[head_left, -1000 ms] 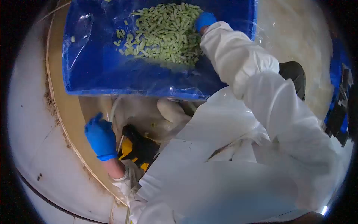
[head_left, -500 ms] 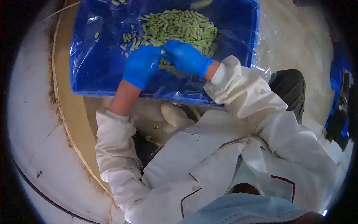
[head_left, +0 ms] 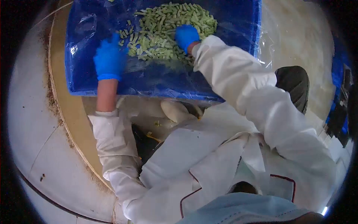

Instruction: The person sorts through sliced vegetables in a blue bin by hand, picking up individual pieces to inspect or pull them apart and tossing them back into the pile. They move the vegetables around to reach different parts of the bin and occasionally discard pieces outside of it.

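A heap of short, pale green cut vegetable pieces (head_left: 164, 48) lies in a blue tub (head_left: 84, 80) lined with clear plastic. My right hand (head_left: 187, 37), in a blue glove, rests on the heap's right part with its knuckles up. Its fingers point down and are hidden, so whether they hold a piece cannot be seen. Left of the heap, my left hand (head_left: 109, 61), also blue-gloved, is over the tub's lining. Its fingers reach forward, somewhat apart and smeared by motion, with the thumb toward the loose pieces. Nothing shows in this hand.
Below the tub's near edge lies a pale, rounded object (head_left: 175, 111) on the wet floor. A tan raised edge (head_left: 67, 108) runs along the left beside white tiles (head_left: 33, 123). A dark shoe or trouser leg (head_left: 293, 87) is at right.
My hands were together over the heap's near side and have separated. The left moved left, the right moved forward and right onto the heap. More pieces show spread at the near side.
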The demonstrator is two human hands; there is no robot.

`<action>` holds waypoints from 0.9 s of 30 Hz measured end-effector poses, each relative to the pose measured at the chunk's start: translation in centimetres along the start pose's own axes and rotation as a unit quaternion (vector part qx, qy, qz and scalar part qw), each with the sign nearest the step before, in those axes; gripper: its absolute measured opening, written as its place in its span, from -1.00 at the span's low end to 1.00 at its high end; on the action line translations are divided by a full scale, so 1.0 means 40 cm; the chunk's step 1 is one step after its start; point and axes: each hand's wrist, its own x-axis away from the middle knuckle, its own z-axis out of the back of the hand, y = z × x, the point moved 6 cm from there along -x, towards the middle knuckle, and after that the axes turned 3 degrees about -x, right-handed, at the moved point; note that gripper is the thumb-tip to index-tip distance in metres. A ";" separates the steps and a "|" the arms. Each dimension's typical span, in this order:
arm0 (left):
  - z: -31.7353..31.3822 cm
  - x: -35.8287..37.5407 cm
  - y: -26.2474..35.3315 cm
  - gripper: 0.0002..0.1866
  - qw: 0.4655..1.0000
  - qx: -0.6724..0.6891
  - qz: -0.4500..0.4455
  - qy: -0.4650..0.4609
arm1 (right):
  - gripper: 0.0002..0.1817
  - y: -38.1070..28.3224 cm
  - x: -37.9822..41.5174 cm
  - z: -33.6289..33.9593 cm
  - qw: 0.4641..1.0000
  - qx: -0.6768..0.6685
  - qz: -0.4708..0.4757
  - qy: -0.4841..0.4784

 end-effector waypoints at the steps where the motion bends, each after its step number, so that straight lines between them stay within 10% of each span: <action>1: -0.069 0.023 0.011 -0.56 0.995 0.054 -0.044 -0.071 | -0.80 0.018 0.014 -0.019 1.000 0.005 0.020 0.023; 4: -0.217 0.114 0.061 -0.62 0.938 0.214 -0.267 -0.049 | -0.79 0.030 0.023 -0.050 0.993 -0.056 0.032 0.097; 7: -0.157 0.098 0.048 -0.60 0.933 0.215 -0.072 -0.280 | -0.75 0.036 0.056 -0.058 0.981 -0.138 -0.051 0.123; 13: -0.094 0.063 0.072 -0.70 0.959 0.205 -0.090 -0.176 | -0.53 0.017 0.080 -0.082 0.991 -0.105 -0.074 0.022; 19: 0.017 -0.006 0.222 -0.66 0.919 0.100 -0.287 0.253 | -0.85 -0.119 0.121 0.144 0.967 -0.144 0.131 0.165; 22: -0.022 -0.020 0.247 -0.65 0.980 0.066 -0.167 -0.088 | -0.80 -0.184 0.142 0.210 0.962 -0.147 0.211 0.096; 27: 0.071 0.044 0.163 -0.80 0.899 0.376 -0.222 0.028 | -0.78 -0.215 0.197 0.375 0.860 -0.424 0.265 0.104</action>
